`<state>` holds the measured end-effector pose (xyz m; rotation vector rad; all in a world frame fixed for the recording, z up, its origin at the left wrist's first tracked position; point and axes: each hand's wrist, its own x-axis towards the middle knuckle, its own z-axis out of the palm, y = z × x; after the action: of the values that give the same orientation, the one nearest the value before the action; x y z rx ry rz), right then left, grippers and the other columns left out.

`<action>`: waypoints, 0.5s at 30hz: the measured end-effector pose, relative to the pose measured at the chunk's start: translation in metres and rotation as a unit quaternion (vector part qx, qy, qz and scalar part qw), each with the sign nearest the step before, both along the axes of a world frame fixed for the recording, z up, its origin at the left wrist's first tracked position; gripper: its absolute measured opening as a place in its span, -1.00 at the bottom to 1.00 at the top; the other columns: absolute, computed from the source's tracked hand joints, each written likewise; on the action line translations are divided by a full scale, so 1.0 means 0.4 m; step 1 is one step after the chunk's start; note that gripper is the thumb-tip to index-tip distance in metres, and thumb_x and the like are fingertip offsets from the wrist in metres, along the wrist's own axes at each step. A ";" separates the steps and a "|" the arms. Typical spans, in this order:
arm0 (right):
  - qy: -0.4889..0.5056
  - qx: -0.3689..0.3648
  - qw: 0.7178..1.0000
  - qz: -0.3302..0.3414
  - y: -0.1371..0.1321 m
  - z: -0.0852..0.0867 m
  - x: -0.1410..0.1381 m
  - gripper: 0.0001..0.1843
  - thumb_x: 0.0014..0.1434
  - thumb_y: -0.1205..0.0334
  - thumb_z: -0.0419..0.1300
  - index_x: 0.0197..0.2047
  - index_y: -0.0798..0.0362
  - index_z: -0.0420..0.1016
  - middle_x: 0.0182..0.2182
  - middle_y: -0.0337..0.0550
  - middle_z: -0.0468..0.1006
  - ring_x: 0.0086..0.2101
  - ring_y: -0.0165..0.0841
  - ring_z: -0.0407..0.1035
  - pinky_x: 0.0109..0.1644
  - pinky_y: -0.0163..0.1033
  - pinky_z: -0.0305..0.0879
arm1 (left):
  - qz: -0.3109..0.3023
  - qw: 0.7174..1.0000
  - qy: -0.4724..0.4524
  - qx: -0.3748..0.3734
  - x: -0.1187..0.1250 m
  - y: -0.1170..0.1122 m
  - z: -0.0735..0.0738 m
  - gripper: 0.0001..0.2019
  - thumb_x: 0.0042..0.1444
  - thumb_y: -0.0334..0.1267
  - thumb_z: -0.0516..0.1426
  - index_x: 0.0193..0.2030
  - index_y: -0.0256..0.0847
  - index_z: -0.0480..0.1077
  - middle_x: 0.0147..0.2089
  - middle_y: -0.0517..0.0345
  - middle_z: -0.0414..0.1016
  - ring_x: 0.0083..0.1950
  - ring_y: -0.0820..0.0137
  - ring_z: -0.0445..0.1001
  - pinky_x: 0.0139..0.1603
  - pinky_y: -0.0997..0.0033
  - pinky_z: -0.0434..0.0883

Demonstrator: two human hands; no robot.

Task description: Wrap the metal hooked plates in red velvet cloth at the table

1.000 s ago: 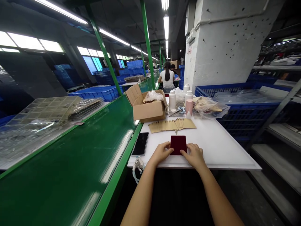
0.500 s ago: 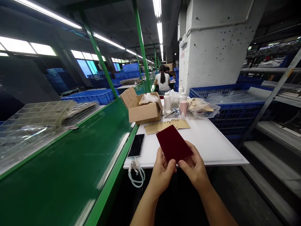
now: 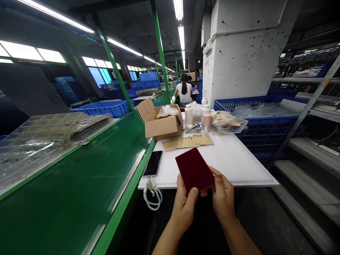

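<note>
Working from the remote view, I log the big things first. A long green conveyor bench point(image 3: 74, 177) runs along my left-hand side, and a white table point(image 3: 233, 159) stretches ahead of both hands. Past the right hand stand a blue crate point(image 3: 262, 131) and a concrete pillar point(image 3: 244, 49). Far beyond the hands, a co-worker point(image 3: 183, 90) sits with their back to me.

On the table, ahead of the left hand, is an open cardboard box point(image 3: 162, 127). Ahead of the right hand are a plastic bag point(image 3: 227, 122), white bottles point(image 3: 188, 115) and a pink bottle point(image 3: 206, 122). Closer in, straight ahead of both hands, lies a fanned row of tan paper envelopes point(image 3: 187, 142).

Just beyond the left hand point(image 3: 183, 209), a black phone point(image 3: 152, 163) lies near the table edge. A pale cable point(image 3: 152, 194) hangs off that edge nearby.

Both hands are closed on a dark red card point(image 3: 194, 170), held up and tilted over the table's near edge. The left thumb presses its lower edge, and the right hand point(image 3: 223, 198) pinches its right side.
</note>
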<state>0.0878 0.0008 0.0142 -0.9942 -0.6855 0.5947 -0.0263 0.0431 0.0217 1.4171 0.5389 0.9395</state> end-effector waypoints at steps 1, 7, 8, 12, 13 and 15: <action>-0.014 -0.001 1.000 0.018 -0.004 0.007 0.006 -0.46 0.22 -0.12 0.07 0.11 0.08 0.40 -0.50 -0.17 0.52 -0.60 -0.40 0.34 -0.56 -0.30 0.28 | -0.007 1.000 -0.003 -0.008 -0.001 -0.001 -0.001 -0.46 0.22 -0.12 0.07 0.29 -0.10 0.00 0.13 -0.05 0.33 0.00 0.29 0.42 0.04 0.29 0.42; -0.059 -0.068 0.995 0.039 -0.017 0.047 0.019 -0.54 0.11 -0.07 0.23 -0.05 0.08 0.51 -0.52 -0.20 0.48 -0.64 -0.46 0.22 -0.62 -0.35 0.16 | -0.023 1.000 0.010 0.000 0.002 0.004 -0.028 -0.46 0.22 -0.08 0.06 0.30 -0.09 0.06 0.24 -0.05 0.25 0.21 0.19 0.31 0.21 0.22 0.33; -0.054 -0.079 0.995 0.040 -0.015 0.049 0.019 -0.54 0.15 -0.09 0.17 -0.06 0.09 0.52 -0.61 -0.24 0.42 -0.68 -0.47 0.17 -0.66 -0.36 0.10 | -0.013 1.000 0.016 0.005 0.004 0.007 -0.032 -0.47 0.22 -0.06 0.06 0.29 -0.11 0.08 0.23 -0.06 0.27 0.19 0.18 0.33 0.19 0.22 0.35; -0.080 -0.056 0.995 0.026 -0.008 0.055 0.025 -0.49 0.28 -0.12 -0.03 -0.13 0.12 0.54 -0.60 -0.19 0.41 -0.60 -0.41 0.26 -0.53 -0.34 0.23 | 0.059 0.997 0.047 0.018 0.011 0.022 -0.034 -0.49 0.21 0.06 0.02 0.18 -0.22 0.20 0.11 -0.11 0.37 0.04 0.18 0.44 0.00 0.27 0.47; -0.097 -0.043 0.994 0.024 -0.006 0.056 0.027 -0.48 0.29 -0.11 -0.06 -0.15 0.12 0.53 -0.54 -0.15 0.45 -0.54 -0.40 0.30 -0.46 -0.33 0.27 | 0.084 0.994 0.060 0.026 0.013 0.024 -0.031 -0.48 0.19 0.10 0.03 0.13 -0.25 0.24 0.07 -0.11 0.41 -0.01 0.18 0.47 -0.06 0.31 0.48; -0.141 -0.027 0.989 0.027 -0.003 0.055 0.032 -0.49 0.29 -0.13 -0.05 -0.16 0.12 0.50 -0.47 -0.12 0.47 -0.46 -0.39 0.32 -0.39 -0.34 0.27 | 0.139 0.985 0.089 0.056 0.018 0.024 -0.024 -0.44 0.14 0.19 0.03 0.04 -0.27 0.33 -0.05 -0.07 0.47 -0.10 0.20 0.49 -0.17 0.37 0.49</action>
<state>0.1006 -0.0003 0.0362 -1.1254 -0.9524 0.5273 -0.0191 0.0528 0.0120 1.5620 0.8454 1.0840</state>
